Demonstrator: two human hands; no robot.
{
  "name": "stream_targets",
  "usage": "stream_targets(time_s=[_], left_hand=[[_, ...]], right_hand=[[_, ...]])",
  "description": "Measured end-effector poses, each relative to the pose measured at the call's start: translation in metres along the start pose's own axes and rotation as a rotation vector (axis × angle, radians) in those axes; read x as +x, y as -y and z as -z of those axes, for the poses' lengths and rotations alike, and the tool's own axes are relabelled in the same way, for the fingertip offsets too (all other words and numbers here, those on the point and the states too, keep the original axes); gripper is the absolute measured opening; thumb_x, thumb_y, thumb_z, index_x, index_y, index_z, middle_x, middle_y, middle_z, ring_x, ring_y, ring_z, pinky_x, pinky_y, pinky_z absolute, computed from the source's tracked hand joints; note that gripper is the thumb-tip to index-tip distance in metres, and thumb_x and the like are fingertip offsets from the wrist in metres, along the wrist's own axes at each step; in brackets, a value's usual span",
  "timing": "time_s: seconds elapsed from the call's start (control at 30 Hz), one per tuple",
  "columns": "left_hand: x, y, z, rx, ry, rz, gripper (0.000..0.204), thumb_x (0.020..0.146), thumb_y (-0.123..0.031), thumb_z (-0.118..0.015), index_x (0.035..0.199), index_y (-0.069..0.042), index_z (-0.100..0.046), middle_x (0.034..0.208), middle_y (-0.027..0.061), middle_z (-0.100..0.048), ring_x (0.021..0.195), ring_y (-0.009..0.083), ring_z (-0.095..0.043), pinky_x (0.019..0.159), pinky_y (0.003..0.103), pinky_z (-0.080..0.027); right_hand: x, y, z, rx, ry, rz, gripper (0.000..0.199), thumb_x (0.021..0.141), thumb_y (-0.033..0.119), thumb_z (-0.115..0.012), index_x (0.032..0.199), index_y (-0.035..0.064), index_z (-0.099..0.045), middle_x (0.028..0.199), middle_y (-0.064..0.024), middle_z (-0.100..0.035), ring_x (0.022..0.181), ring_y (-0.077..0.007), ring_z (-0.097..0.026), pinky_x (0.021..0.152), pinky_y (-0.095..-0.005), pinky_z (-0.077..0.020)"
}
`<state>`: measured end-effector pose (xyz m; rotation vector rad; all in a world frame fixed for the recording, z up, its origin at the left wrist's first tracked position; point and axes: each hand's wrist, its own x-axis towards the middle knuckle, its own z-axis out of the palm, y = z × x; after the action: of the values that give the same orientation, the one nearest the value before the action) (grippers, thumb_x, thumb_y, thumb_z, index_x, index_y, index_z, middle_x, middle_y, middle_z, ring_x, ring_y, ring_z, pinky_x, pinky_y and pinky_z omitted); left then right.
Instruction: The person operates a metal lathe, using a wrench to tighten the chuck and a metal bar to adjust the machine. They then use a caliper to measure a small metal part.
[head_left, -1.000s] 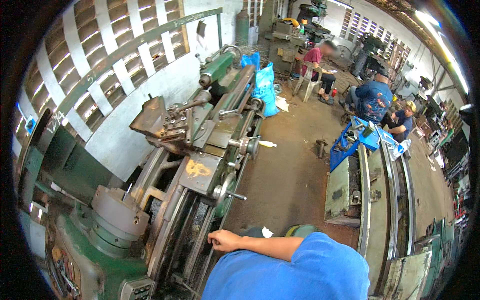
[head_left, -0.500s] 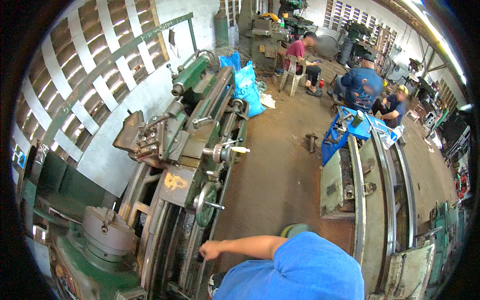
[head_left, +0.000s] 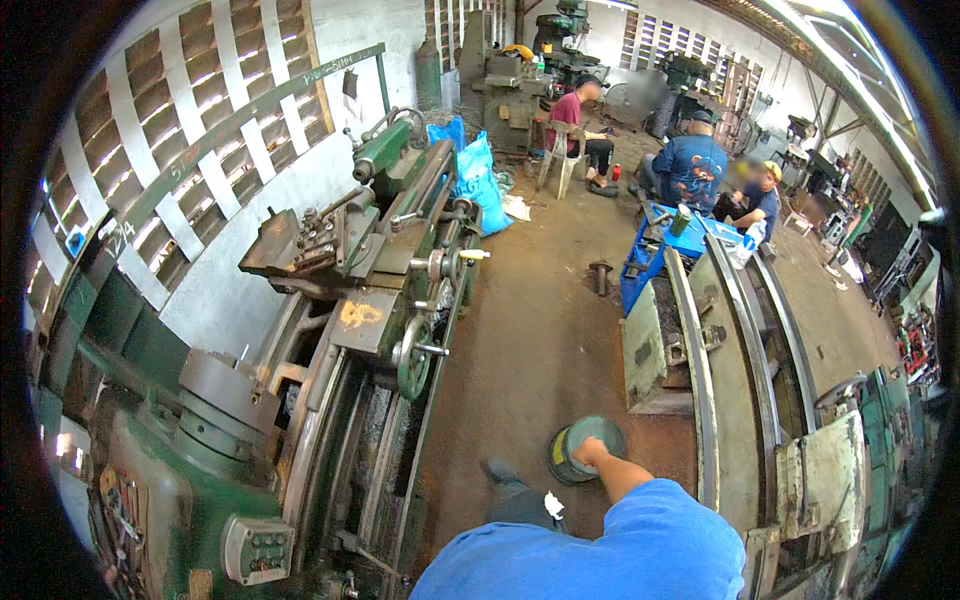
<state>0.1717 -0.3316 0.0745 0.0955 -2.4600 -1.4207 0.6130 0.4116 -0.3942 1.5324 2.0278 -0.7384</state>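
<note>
My right hand reaches down to a round green container with a yellow band, standing on the floor beside my leg. Its fingers point down over the container's near side and are hidden; I cannot make out whether they hold anything. The blue sleeve covers my upper arm. My left hand does not show. To the left stands a green metal lathe, with a handwheel on its carriage and a grey chuck.
Pale machine rails line the right side, with a blue cart behind. A metal piece stands on the brown floor. Blue sacks lean beyond the lathe. Three people sit farther back, one on a chair.
My right hand has left the lathe bed's near edge and swung right, down to the green container. The view has shifted, showing more of the container and my leg.
</note>
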Motion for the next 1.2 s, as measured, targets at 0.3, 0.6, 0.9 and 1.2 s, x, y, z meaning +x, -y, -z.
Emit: stream_targets(time_s=[0.3, 0.6, 0.9, 1.2], left_hand=[[0.019, 0.022, 0.025, -0.074, 0.101, 0.0, 0.035, 0.094, -0.04, -0.065, 0.11, -0.008, -0.066, 0.103, 0.0082, -0.067, 0.087, 0.0217, -0.065, 0.072, 0.032, -0.053], [0.061, 0.022, 0.058, -0.144, 0.188, 0.031, 0.035, 0.093, -0.042, -0.065, 0.107, -0.009, -0.066, 0.097, 0.0071, -0.068, 0.081, 0.0204, -0.066, 0.067, 0.031, -0.053], [0.125, -0.012, 0.071, -0.264, 0.376, 0.136, 0.035, 0.093, -0.044, -0.065, 0.103, -0.01, -0.067, 0.091, 0.0061, -0.069, 0.075, 0.0191, -0.067, 0.062, 0.031, -0.053], [0.15, -0.035, 0.0, 0.166, 0.21, 0.379, 0.04, 0.088, -0.054, -0.063, 0.094, -0.015, -0.061, 0.063, 0.003, -0.058, 0.034, 0.0164, -0.044, 0.032, 0.029, -0.03]], right_hand=[[-0.122, 0.12, -0.118, -0.118, 0.226, 0.798, 0.044, 0.082, 0.039, -0.066, 0.11, 0.0053, -0.071, 0.11, -0.0208, -0.072, 0.106, -0.0389, -0.068, 0.092, -0.0485, -0.0536], [-0.153, 0.125, -0.114, -0.208, 0.21, 0.772, 0.042, 0.08, 0.035, -0.067, 0.106, 0.0031, -0.072, 0.11, -0.0236, -0.072, 0.106, -0.0412, -0.068, 0.09, -0.0479, -0.055], [-0.145, 0.115, -0.114, -0.276, 0.282, 0.694, 0.046, 0.082, 0.036, -0.065, 0.116, 0.0062, -0.071, 0.116, -0.0231, -0.071, 0.109, -0.0413, -0.067, 0.093, -0.0489, -0.0537], [-0.096, 0.057, -0.099, -0.108, 0.274, 0.527, 0.056, 0.082, 0.047, -0.067, 0.12, 0.0057, -0.071, 0.123, -0.0217, -0.069, 0.114, -0.039, -0.065, 0.098, -0.0461, -0.0523]])
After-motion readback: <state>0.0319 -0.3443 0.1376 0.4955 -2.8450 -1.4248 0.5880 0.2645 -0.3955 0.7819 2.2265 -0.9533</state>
